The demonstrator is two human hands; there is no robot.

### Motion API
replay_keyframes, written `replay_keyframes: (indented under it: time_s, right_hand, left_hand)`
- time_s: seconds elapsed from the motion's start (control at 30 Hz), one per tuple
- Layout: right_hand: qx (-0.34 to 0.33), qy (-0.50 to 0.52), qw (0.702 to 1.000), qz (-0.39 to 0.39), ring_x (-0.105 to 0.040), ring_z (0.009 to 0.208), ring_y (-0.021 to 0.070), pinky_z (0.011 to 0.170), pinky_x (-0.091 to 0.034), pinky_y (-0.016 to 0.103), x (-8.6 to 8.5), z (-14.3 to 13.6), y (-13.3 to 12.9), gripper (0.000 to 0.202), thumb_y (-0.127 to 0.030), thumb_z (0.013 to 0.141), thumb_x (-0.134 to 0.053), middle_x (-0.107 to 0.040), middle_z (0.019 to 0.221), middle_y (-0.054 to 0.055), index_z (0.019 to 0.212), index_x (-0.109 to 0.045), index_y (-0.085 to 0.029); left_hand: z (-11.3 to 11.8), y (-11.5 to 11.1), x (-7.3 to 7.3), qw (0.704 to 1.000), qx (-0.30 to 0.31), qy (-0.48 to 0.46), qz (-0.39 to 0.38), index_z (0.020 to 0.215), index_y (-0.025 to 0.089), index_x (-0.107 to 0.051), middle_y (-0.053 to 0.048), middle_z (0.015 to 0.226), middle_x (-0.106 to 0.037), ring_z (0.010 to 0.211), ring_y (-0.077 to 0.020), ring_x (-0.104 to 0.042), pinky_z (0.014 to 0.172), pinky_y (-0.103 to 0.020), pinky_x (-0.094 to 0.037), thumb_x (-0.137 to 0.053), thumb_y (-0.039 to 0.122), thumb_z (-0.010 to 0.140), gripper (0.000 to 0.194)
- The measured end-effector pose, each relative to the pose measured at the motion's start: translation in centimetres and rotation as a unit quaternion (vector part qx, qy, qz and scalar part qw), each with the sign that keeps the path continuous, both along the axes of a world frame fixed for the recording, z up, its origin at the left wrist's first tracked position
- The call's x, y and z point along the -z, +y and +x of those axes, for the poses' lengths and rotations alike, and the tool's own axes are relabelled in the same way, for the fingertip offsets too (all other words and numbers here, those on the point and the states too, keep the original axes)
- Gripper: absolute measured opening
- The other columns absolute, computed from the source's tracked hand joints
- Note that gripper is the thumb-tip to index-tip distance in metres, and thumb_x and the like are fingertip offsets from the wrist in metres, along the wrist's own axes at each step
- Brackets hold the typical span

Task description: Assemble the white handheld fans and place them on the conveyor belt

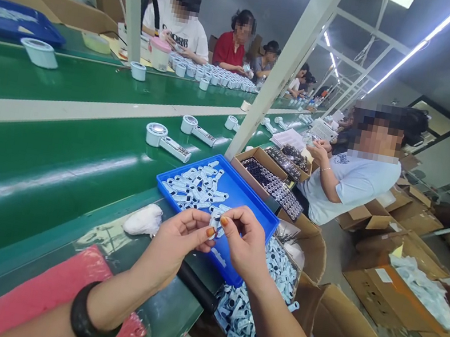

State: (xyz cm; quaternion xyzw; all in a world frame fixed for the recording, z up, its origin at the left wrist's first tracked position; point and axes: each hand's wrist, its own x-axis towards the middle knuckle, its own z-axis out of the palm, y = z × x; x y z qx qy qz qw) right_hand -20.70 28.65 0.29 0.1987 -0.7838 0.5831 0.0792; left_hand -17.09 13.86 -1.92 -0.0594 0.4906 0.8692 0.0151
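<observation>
Over the near side of a blue tray (258, 212), my two hands meet around one small light-blue plastic part (216, 219). My left hand (184, 237), a dark bangle on its wrist, pinches the part between thumb and fingers. My right hand (245, 239) closes on the part's upper right side with thumb and forefinger; the fingertips partly hide it. A heap of similar light-blue parts (196, 184), some with dark round spots, lies in the tray's far left half. Below my right forearm, a cardboard box holds many more loose parts (242, 317).
Handheld devices with round heads (167, 141) lie on the green conveyor (54, 173). A white crumpled cloth (144, 219), a black rod (197, 287) and a pink pad (55, 289) are near my left arm. A metal post (286, 69) rises behind the tray. A co-worker (350, 173) sits at right.
</observation>
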Motion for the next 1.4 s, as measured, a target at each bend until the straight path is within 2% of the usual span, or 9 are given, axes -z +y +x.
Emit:
replay_keyframes:
  time_s: [0.37, 0.6, 0.83, 0.93, 1.1, 1.17, 1.27, 1.33, 1.4]
  right_hand:
    - [0.009, 0.054, 0.998, 0.030, -0.055, 0.072, 0.0122, 0.064, -0.042, 0.026, -0.1, 0.1, 0.0, 0.010, -0.025, 0.093, -0.063, -0.062, 0.084, 0.001, 0.086, -0.067, -0.020]
    - [0.018, 0.059, 0.998, 0.018, -0.056, 0.075, 0.0123, 0.065, -0.043, 0.025, 0.2, 0.0, -0.1, 0.010, -0.024, 0.093, -0.062, -0.063, 0.084, 0.001, 0.086, -0.066, -0.019]
    - [0.008, 0.059, 0.997, 0.042, -0.057, 0.072, 0.0111, 0.065, -0.044, 0.024, 0.0, 0.0, 0.1, 0.010, -0.023, 0.093, -0.062, -0.063, 0.084, 0.001, 0.086, -0.067, -0.019]
    - [0.023, 0.106, 0.992, 0.067, -0.058, 0.077, 0.0118, 0.068, -0.046, 0.025, 0.2, 0.2, 0.0, 0.009, -0.019, 0.094, -0.062, -0.065, 0.085, 0.001, 0.089, -0.068, -0.020]
    - [0.076, 0.229, 0.966, 0.089, -0.062, 0.087, 0.0142, 0.078, -0.051, 0.028, 1.1, 0.6, -0.4, 0.011, -0.015, 0.095, -0.062, -0.065, 0.089, 0.004, 0.096, -0.071, -0.021]
    - [0.079, 0.219, 0.969, 0.081, -0.063, 0.086, 0.0135, 0.076, -0.051, 0.027, 1.3, 0.6, -0.5, 0.012, -0.015, 0.095, -0.062, -0.066, 0.091, 0.003, 0.099, -0.071, -0.021]
    - [0.066, 0.148, 0.985, 0.065, -0.060, 0.077, 0.0114, 0.070, -0.049, 0.025, 1.1, 0.3, -0.3, 0.015, -0.015, 0.093, -0.064, -0.067, 0.089, 0.000, 0.104, -0.070, -0.023]
    - [0.058, 0.104, 0.991, 0.063, -0.058, 0.070, 0.0106, 0.067, -0.048, 0.025, 0.9, 0.1, -0.1, 0.013, -0.017, 0.091, -0.067, -0.067, 0.087, -0.001, 0.101, -0.071, -0.024]
    - [0.046, 0.097, 0.991, 0.075, -0.061, 0.074, 0.0113, 0.069, -0.049, 0.026, 0.8, 0.0, 0.1, 0.010, -0.020, 0.093, -0.066, -0.069, 0.090, 0.000, 0.099, -0.072, -0.024]
  left_hand:
    - [-0.1, 0.1, 0.3, 1.000, 0.000, 0.006, -0.026, 0.090, 0.016, -0.068, -0.002, 0.078, -0.068, 0.064, -0.0146, -0.063, 0.060, -0.027, -0.056, -0.093, 0.044, 0.061, 0.047]
    - [0.0, 0.0, 0.4, 1.000, -0.003, 0.007, -0.027, 0.090, 0.017, -0.069, -0.003, 0.078, -0.068, 0.063, -0.0149, -0.064, 0.059, -0.026, -0.056, -0.092, 0.044, 0.062, 0.045]
    - [-0.2, 0.0, 0.7, 1.000, -0.003, 0.007, -0.023, 0.089, 0.017, -0.070, -0.003, 0.076, -0.069, 0.063, -0.0147, -0.064, 0.060, -0.026, -0.056, -0.093, 0.042, 0.061, 0.043]
    - [-0.1, 0.1, 0.7, 1.000, -0.004, 0.004, -0.027, 0.087, 0.017, -0.070, -0.002, 0.074, -0.069, 0.062, -0.0143, -0.064, 0.059, -0.025, -0.056, -0.093, 0.041, 0.060, 0.043]
    - [-0.1, 0.2, 0.7, 1.000, -0.003, -0.003, -0.024, 0.086, 0.016, -0.072, -0.002, 0.077, -0.070, 0.062, -0.0134, -0.064, 0.060, -0.023, -0.056, -0.093, 0.041, 0.059, 0.042]
    - [-0.2, 0.1, 0.8, 1.000, -0.004, -0.003, -0.026, 0.086, 0.017, -0.072, -0.002, 0.076, -0.070, 0.062, -0.0138, -0.065, 0.060, -0.023, -0.056, -0.094, 0.041, 0.058, 0.043]
    - [-0.3, 0.0, 0.8, 1.000, -0.003, -0.002, -0.030, 0.087, 0.016, -0.072, -0.003, 0.076, -0.070, 0.062, -0.0148, -0.066, 0.059, -0.024, -0.056, -0.094, 0.042, 0.058, 0.045]
    - [-0.3, 0.0, 0.7, 1.000, 0.007, -0.006, -0.024, 0.088, 0.016, -0.072, -0.004, 0.076, -0.070, 0.063, -0.0157, -0.066, 0.059, -0.025, -0.056, -0.094, 0.043, 0.058, 0.046]
    - [-0.2, 0.1, 0.4, 1.000, 0.022, -0.017, -0.005, 0.088, 0.016, -0.071, -0.004, 0.074, -0.070, 0.063, -0.0160, -0.067, 0.059, -0.025, -0.056, -0.095, 0.044, 0.059, 0.047]
